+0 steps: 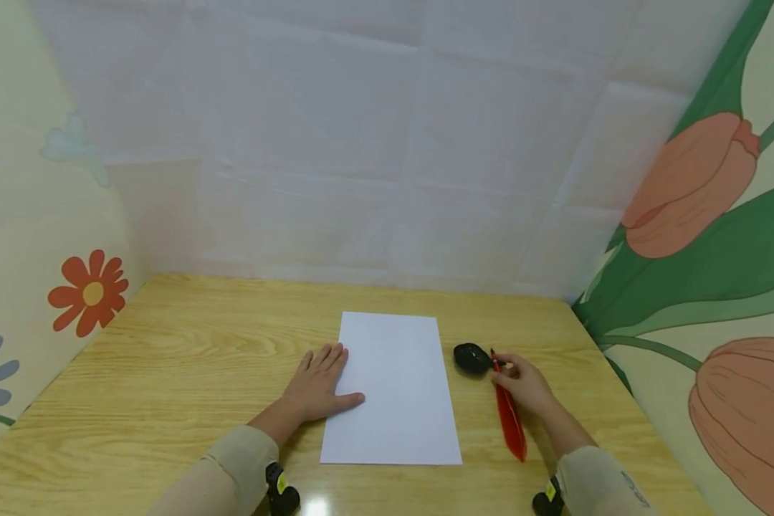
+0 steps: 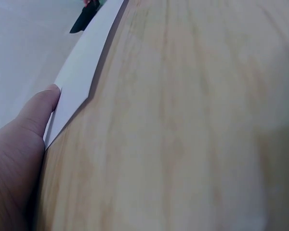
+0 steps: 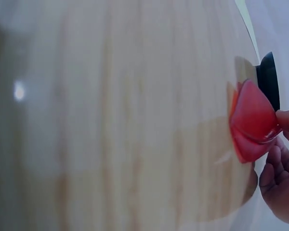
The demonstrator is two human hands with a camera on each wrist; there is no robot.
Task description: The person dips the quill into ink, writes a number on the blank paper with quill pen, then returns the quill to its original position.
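A blank white sheet of paper (image 1: 396, 390) lies on the wooden table, upright to me. My left hand (image 1: 319, 383) rests flat over its left edge, fingers spread and thumb on the paper. To the right of the sheet, my right hand (image 1: 522, 383) pinches the upper part of a long red tapering thing (image 1: 511, 423) with a narrow dark tip, its wide end towards me. A glossy black rounded thing (image 1: 472, 358) sits just left of those fingertips. In the right wrist view the red thing (image 3: 253, 122) looks shiny, with the black thing (image 3: 267, 79) behind it.
White sheeting (image 1: 361, 143) hangs behind the table's far edge. Walls painted with flowers, such as a red flower (image 1: 93, 293) and a pink tulip (image 1: 693, 183), stand on either side. The bare wooden tabletop (image 1: 232, 322) stretches left of the paper.
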